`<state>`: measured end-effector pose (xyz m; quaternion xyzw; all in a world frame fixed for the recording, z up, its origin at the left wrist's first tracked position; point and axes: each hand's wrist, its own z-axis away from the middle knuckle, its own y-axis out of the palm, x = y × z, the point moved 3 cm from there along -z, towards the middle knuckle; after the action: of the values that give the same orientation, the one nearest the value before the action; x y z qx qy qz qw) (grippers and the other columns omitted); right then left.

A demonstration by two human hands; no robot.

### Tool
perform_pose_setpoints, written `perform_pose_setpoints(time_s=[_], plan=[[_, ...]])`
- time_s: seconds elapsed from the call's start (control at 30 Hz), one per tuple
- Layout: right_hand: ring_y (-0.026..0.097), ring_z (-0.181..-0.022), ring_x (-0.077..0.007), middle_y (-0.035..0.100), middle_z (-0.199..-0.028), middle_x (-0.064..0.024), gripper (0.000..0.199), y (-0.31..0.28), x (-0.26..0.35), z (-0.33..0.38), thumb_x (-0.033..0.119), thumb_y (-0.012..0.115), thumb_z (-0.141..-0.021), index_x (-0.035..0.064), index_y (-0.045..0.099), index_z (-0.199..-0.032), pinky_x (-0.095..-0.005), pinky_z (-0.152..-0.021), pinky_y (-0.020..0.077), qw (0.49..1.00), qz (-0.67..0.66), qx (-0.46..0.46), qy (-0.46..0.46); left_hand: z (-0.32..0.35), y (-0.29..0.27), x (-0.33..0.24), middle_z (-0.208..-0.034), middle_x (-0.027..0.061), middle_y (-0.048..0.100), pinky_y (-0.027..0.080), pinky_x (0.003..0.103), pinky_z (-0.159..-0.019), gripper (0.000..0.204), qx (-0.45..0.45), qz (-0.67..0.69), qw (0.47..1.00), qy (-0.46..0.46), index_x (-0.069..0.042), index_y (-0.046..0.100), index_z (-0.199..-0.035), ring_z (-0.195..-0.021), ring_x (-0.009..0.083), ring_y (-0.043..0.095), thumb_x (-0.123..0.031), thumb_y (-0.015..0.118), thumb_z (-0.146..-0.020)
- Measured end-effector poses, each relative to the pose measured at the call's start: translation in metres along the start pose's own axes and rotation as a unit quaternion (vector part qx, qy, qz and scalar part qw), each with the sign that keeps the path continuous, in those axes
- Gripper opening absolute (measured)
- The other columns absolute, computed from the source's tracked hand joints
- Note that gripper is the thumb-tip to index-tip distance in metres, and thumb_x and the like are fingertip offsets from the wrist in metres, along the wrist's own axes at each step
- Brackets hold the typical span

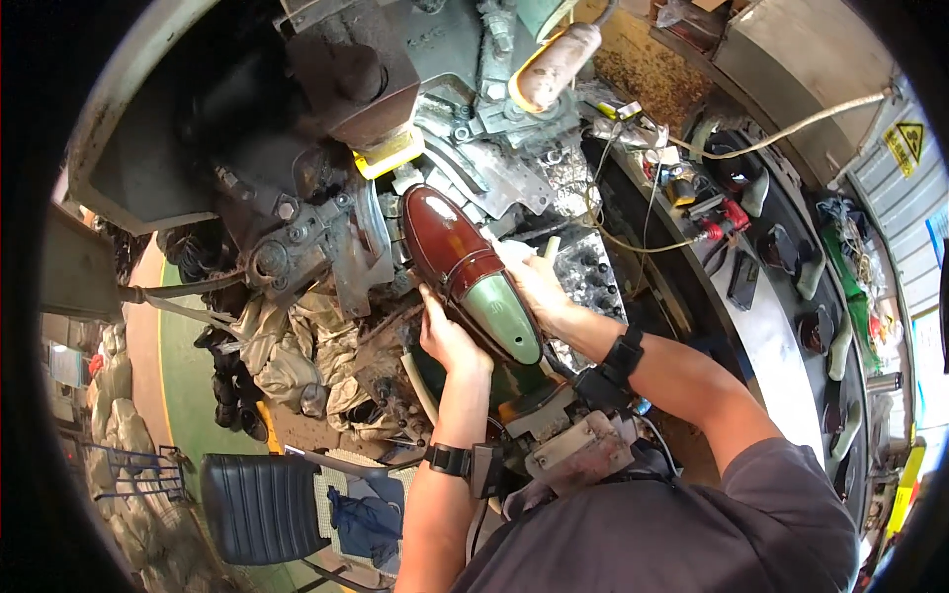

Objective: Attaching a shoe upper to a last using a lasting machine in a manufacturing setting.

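Note:
A glossy reddish-brown loafer upper (443, 232) sits on a pale green shoe last (501, 318), its toe pointing away from me into the metal jaws of a machine (326, 232). My left hand (453, 341) grips the shoe from its left side, with the fingers partly hidden beneath it. On the other side, my right hand (536, 294) wraps around the shoe, and its fingertips are mostly hidden. A pale stick-like piece (552, 249) stands near my right fingers; I cannot tell whether they touch it. Just beyond the toe hangs a yellow-edged block (390, 153).
On the right, a curved conveyor (781, 341) carries several green lasts with dark uppers. A red-handled tool (727, 219) and a cable lie beside it. At lower left stand a black chair (262, 509) and crumpled beige cloth (287, 346). Another cylinder (559, 64) hangs above.

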<state>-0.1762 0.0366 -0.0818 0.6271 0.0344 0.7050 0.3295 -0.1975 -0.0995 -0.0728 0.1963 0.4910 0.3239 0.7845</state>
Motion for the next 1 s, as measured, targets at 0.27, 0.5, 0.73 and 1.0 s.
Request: perform_pose_setpoints(time_s=[0.27, 0.5, 0.73, 1.0], plan=[[0.065, -0.106, -0.0187, 0.070, -0.121, -0.0099, 0.065, 0.003, 0.006, 0.013, 0.056, 0.031, -0.109, 0.0052, 0.066, -0.130, -0.0349, -0.093, 0.0512, 0.980, 0.098, 0.095, 0.144, 0.012, -0.002, -0.007, -0.138, 0.0105, 0.061, 0.043, 0.042, -0.110, 0.054, 0.106, -0.058, 0.989, -0.086, -0.006, 0.056, -0.137, -0.124, 0.0271, 0.058, -0.049, 0.044, -0.107], [0.063, -0.118, -0.0217, 0.067, -0.131, -0.0107, 0.072, 0.013, 0.023, 0.029, 0.063, 0.020, -0.107, 0.0116, 0.061, -0.138, -0.0363, -0.103, 0.0478, 0.971, 0.119, 0.118, 0.170, 0.032, 0.017, 0.002, -0.132, 0.0099, 0.063, 0.044, 0.041, -0.107, 0.059, 0.133, -0.063, 0.987, -0.070, -0.009, 0.056, -0.137, -0.121, 0.0265, 0.059, -0.055, 0.035, -0.106], [0.068, -0.103, -0.0177, 0.070, -0.123, -0.0078, 0.060, 0.015, -0.013, 0.021, 0.051, 0.026, -0.110, 0.0098, 0.063, -0.134, -0.0334, -0.093, 0.0529, 0.972, -0.120, 0.084, 0.182, 0.028, 0.023, 0.012, -0.124, 0.0098, 0.065, 0.050, 0.040, -0.100, 0.060, 0.117, -0.039, 0.992, -0.014, -0.010, 0.056, -0.134, -0.112, 0.0261, 0.064, -0.058, 0.036, -0.105], [0.067, -0.104, -0.0171, 0.071, -0.123, -0.0074, 0.057, -0.003, -0.037, 0.012, 0.048, 0.028, -0.111, 0.0087, 0.064, -0.132, -0.0315, -0.096, 0.0506, 0.992, -0.078, 0.062, 0.078, 0.019, 0.035, 0.008, -0.117, 0.0077, 0.067, 0.055, 0.040, -0.090, 0.061, 0.109, -0.045, 0.992, -0.034, -0.011, 0.060, -0.127, -0.101, 0.0249, 0.067, -0.063, 0.035, -0.104]])
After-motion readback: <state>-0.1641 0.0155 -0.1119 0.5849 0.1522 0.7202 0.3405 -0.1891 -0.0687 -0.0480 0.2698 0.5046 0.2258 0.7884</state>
